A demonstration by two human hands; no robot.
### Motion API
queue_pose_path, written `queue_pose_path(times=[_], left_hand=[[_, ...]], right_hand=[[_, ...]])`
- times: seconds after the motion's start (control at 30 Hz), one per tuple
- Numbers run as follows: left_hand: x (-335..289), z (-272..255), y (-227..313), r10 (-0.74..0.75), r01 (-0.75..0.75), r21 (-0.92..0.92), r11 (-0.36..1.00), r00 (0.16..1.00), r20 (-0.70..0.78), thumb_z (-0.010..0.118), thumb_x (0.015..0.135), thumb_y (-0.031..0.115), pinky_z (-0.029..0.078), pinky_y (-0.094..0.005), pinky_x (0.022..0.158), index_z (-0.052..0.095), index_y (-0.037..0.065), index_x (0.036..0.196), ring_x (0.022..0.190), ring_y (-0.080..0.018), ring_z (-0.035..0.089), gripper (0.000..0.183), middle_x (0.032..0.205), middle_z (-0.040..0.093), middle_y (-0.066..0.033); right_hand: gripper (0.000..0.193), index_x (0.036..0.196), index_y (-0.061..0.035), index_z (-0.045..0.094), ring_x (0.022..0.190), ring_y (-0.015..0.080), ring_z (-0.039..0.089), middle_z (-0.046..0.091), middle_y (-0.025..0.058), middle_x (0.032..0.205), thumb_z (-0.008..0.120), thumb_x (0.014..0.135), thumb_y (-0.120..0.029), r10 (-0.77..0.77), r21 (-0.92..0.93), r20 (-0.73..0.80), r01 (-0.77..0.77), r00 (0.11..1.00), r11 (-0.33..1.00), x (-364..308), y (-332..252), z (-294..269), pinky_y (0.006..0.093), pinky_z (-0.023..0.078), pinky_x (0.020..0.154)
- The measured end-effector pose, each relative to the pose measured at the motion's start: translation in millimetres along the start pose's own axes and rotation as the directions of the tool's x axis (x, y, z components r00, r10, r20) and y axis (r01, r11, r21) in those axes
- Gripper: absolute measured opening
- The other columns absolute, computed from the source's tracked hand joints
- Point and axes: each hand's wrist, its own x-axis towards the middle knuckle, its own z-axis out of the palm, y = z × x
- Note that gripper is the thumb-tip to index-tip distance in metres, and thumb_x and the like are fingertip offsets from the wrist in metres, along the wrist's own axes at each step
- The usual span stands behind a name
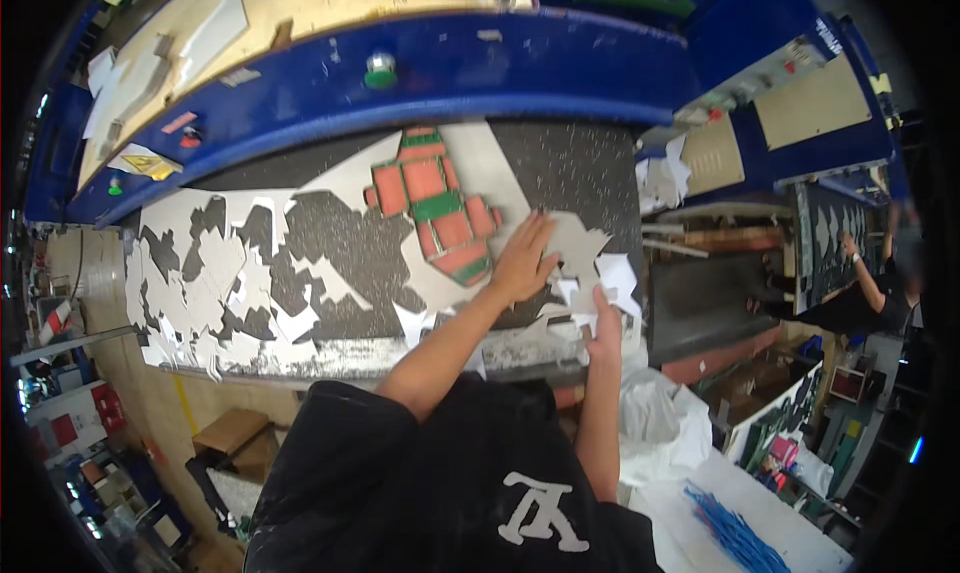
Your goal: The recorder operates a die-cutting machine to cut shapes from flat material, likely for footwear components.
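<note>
A cutting die (pixel 437 209) with red and green padding, shaped like an unfolded box, lies on a light grey cardboard sheet (pixel 495 163) on the dark worktop. Flat on the sheet to the right of the die, my left hand (pixel 522 261) has its fingers stretched out and the thumb apart. My right hand (pixel 604 325) is lower and further right, its fingers closed at the lower edge of a jagged grey cardboard scrap (pixel 577 245). Its fingertips are partly hidden. White and grey offcuts (pixel 617 278) lie around this hand.
Many cardboard offcuts (pixel 210 293) cover the worktop's left part. A blue machine beam (pixel 450 68) with a green button (pixel 380 73) spans the far side. White plastic sacking (pixel 660 413) and blue strips (pixel 735 528) are at the lower right. Another person (pixel 870 293) works at the far right.
</note>
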Motion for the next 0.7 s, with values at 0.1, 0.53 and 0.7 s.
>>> queue_pose_path(times=[0.1, 0.53, 0.7], left_hand=[[-1, 0, -9, 0.052, -0.054, -0.119, 0.991, 0.998, -0.024, 0.066, 0.101, 0.030, 0.030, -0.0544, 0.130, 0.046, 0.004, 0.159, 0.156, -0.0490, 0.036, 0.067, 0.165, 0.043, -0.0282], [-32, 4, 17, 0.296, -0.360, 0.098, 0.928, 0.870, 0.394, 0.079, 0.087, 0.053, 0.024, -0.0609, 0.131, 0.070, 0.006, 0.134, 0.150, -0.0465, 0.041, 0.068, 0.151, 0.055, -0.0234], [-101, -5, 26, 0.210, -0.338, 0.145, 0.930, 0.813, 0.542, 0.086, 0.080, 0.023, 0.023, -0.0649, 0.130, 0.067, 0.004, 0.116, 0.156, -0.0498, 0.032, 0.045, 0.163, 0.043, -0.0249]], right_hand=[[0.040, 0.132, -0.0080, 0.070, 0.093, 0.0183, 0.075, 0.076, 0.0038, 0.115, 0.073, 0.104, -0.036, 0.034, 0.118, -0.077, -0.025, 0.996, 0.993, 9, 3, -46, 0.0365, 0.061, 0.074], [0.049, 0.139, 0.0003, 0.065, 0.107, 0.0250, 0.075, 0.075, 0.0121, 0.125, 0.061, 0.111, -0.039, -0.250, 0.465, -0.240, 0.337, 0.938, 0.819, -44, 23, -147, 0.0414, 0.061, 0.092], [0.048, 0.138, -0.0002, 0.066, 0.112, 0.0207, 0.069, 0.073, 0.0060, 0.125, 0.076, 0.099, -0.026, -0.182, 0.372, -0.243, 0.265, 0.953, 0.890, -56, 102, -129, 0.0381, 0.053, 0.100]])
